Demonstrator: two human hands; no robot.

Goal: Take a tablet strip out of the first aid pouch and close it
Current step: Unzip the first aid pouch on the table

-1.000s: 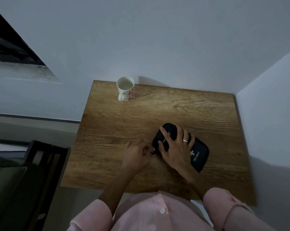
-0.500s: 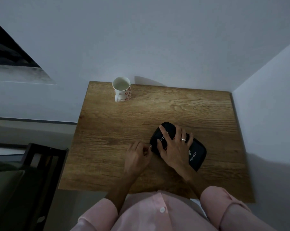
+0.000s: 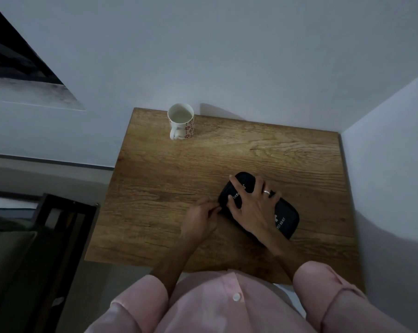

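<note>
Pressing the pouch [image 3: 285, 215], right hand [image 3: 251, 207] lies spread; left hand [image 3: 199, 218] pinches its edge.

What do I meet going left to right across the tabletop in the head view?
Mug → left hand → first aid pouch, whose left end that hand pinches. The right hand lies flat on top of the pouch, so it gets no separate place.
</note>
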